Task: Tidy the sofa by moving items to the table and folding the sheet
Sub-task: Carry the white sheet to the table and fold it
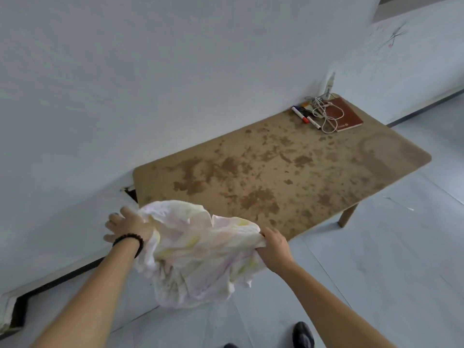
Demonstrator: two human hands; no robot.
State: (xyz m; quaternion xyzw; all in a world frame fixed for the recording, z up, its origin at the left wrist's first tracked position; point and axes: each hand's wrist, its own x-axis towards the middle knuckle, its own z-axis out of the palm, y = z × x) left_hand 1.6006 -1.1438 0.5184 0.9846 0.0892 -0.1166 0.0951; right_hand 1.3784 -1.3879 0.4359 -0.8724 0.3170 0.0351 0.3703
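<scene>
A crumpled white sheet (198, 252) with faint pink and yellow marks hangs bunched between my hands, just over the near corner of the stained brown table (276, 177). My left hand (126, 226), with a dark bead bracelet at the wrist, holds the sheet's left side; its fingers spread toward the wall. My right hand (272, 244) is closed on the sheet's right edge. At the table's far corner lie a red notebook (346, 114), a white cable (329, 114) looped over it, several markers (305, 116) and a white spray bottle (329, 85).
A white wall (150, 84) runs along the table's left side, with a dark baseboard and a broken gap low at the left. Pale floor (376, 259) lies to the right. My dark shoe (302, 335) shows at the bottom. No sofa is in view.
</scene>
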